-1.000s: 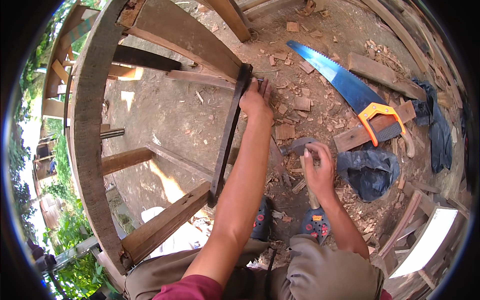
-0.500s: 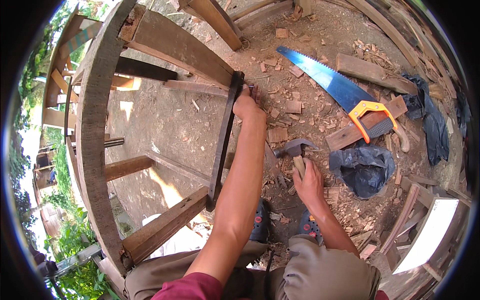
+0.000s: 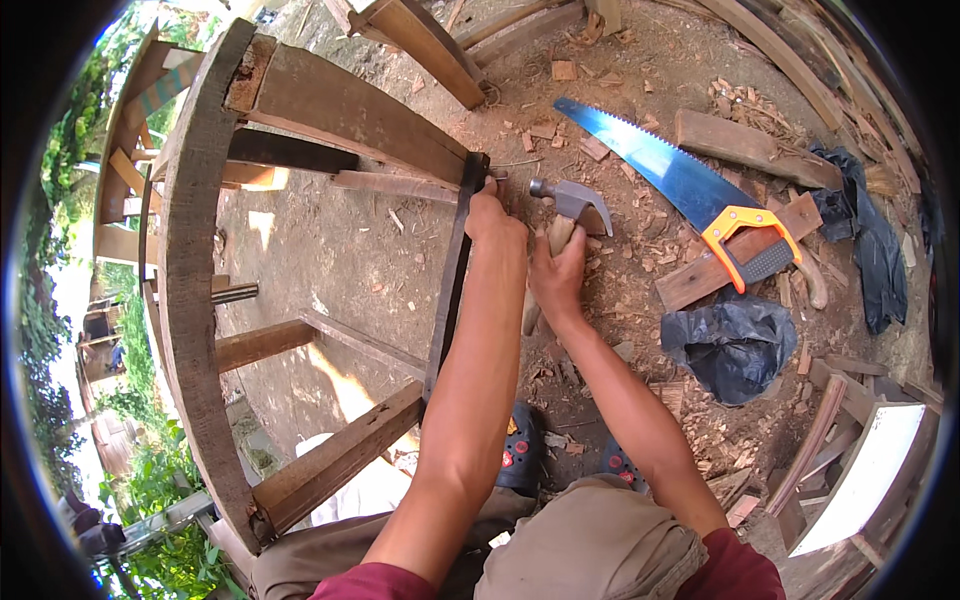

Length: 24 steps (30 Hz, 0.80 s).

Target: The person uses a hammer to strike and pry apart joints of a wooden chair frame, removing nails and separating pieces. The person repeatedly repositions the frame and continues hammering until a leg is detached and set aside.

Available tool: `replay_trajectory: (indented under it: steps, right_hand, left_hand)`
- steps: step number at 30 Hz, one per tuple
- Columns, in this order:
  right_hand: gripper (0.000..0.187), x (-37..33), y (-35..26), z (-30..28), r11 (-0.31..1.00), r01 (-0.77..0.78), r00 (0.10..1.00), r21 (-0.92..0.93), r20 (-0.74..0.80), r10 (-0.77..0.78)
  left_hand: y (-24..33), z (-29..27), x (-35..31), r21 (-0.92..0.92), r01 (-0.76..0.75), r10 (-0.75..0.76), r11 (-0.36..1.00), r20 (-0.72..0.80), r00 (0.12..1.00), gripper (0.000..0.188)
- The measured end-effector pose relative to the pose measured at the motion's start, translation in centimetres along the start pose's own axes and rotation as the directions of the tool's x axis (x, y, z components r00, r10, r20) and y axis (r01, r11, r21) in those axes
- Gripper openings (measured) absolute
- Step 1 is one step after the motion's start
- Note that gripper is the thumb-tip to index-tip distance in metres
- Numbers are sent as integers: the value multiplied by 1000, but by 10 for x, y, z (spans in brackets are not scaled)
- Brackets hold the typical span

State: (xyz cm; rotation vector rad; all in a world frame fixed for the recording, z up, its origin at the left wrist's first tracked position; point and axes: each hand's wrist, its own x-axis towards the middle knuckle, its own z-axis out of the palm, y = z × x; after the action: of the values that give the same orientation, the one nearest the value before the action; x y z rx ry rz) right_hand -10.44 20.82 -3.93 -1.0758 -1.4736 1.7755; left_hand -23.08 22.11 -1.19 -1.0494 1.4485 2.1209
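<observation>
My left hand [image 3: 490, 215] is closed at the upper end of a dark wooden strip [image 3: 457, 275], which lies across the ends of two beams of a wooden frame [image 3: 190, 260]. A thin nail [image 3: 501, 178] shows at its fingertips, pointing out from the strip. Most of those fingers are hidden behind the hand. My right hand [image 3: 560, 268] is wrapped round the wooden handle of a claw hammer [image 3: 575, 200], close under its head. The hammer's striking face points left toward the nail, with a gap between them.
A handsaw [image 3: 670, 175] with an orange and black handle lies to the right, by a wooden block [image 3: 755, 150]. Nearer are a crumpled black plastic bag [image 3: 730, 350] and scrap wood [image 3: 825, 440]. Wood chips cover the dirt floor. Another wooden piece [image 3: 425, 45] stands at the far side.
My right hand has brought the hammer up and left, close to my left hand. The left hand stays at the strip's upper end. The view has shifted slightly.
</observation>
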Motion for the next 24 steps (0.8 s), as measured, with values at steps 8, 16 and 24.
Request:
replay_trajectory:
  steps: [8, 16, 24]
  right_hand:
    - [46, -4, -7, 14, 987, 75, 995, 143, 49, -82]
    - [49, 3, 5, 9, 996, 78, 990, 44, 111, -82]
    - [38, -1, -8, 1, 996, 80, 983, -49, 172, -71]
  left_hand:
    - [3, 4, -4, -46, -33, 31, 998, -34, 999, 16]
    - [-1, 7, -10, -33, -113, 111, 993, -59, 992, 17]
    - [8, 1, -10, -10, -65, 65, 998, -18, 998, 21]
